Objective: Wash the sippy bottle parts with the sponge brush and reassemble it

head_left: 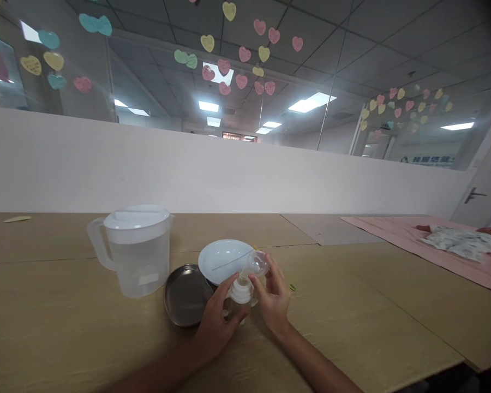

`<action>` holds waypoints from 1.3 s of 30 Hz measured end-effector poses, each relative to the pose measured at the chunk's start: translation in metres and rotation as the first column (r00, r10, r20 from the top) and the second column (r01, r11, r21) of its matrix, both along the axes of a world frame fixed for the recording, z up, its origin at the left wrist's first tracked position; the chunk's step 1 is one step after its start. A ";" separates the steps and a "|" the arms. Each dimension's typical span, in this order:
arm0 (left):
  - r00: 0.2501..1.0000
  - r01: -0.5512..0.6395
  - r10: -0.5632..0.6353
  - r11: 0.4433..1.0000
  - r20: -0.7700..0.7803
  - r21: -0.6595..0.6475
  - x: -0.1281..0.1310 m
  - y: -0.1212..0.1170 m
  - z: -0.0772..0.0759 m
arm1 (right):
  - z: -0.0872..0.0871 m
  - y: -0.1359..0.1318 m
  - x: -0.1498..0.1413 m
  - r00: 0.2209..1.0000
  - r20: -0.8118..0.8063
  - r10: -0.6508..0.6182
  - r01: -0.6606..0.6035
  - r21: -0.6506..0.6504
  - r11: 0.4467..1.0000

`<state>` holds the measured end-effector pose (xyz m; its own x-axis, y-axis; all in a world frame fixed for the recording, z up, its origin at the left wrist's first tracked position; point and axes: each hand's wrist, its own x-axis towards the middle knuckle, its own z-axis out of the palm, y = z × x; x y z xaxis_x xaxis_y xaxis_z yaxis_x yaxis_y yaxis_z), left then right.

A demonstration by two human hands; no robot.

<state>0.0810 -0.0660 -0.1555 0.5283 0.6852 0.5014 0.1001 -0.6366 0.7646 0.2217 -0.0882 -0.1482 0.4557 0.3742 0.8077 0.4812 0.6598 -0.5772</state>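
Occupying the space between the hands, the bottle point(241, 295) is held upright from its left side by the curved fingers of the left hand point(217, 323). The right hand point(275, 299) pinches a clear cap point(258, 263) narrowly, just far and right of the bottle's top; the bowl point(219, 252) lies beyond, the tray point(187, 297) and jug point(141, 262) left.

A single head-worn view looks forward and slightly down across the worktop point(352, 316), from behind the forearms point(311, 360), which enter at the bottom edge. The fingers point(274, 273) are near, below the frame's centre. Farther off, the white wall point(237, 174) crosses the middle, with glass panels point(294, 76) above.
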 end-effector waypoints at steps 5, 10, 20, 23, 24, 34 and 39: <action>1.000 -0.025 0.026 1.000 -0.013 0.008 -0.001 0.000 -0.001 | 0.008 0.010 0.021 0.991 -0.125 -0.038 0.035 -0.021 0.999; 0.999 -0.043 0.043 0.998 -0.018 0.040 -0.001 0.002 -0.001 | 0.003 0.031 0.044 0.991 0.019 0.134 -0.125 -0.251 0.960; 0.999 -0.050 0.050 0.997 -0.004 0.064 0.000 -0.002 0.006 | 0.003 0.029 0.042 0.927 0.194 0.322 -0.242 -0.348 0.906; 0.998 -0.059 0.059 0.995 0.002 0.074 0.000 -0.002 0.005 | 0.004 0.028 0.043 0.926 0.182 0.330 -0.256 -0.339 0.905; 0.998 -0.059 0.059 0.995 0.001 0.076 0.000 -0.002 0.005 | 0.005 0.027 0.043 0.925 0.194 0.327 -0.249 -0.339 0.907; 0.999 -0.035 0.035 0.997 0.006 0.070 0.000 -0.002 0.007 | 0.004 0.020 0.034 0.896 0.364 0.254 -0.118 -0.357 0.927; 0.999 -0.035 0.035 0.998 0.014 0.056 0.000 0.000 0.004 | 0.002 0.016 0.033 0.921 0.354 0.160 -0.037 -0.332 0.943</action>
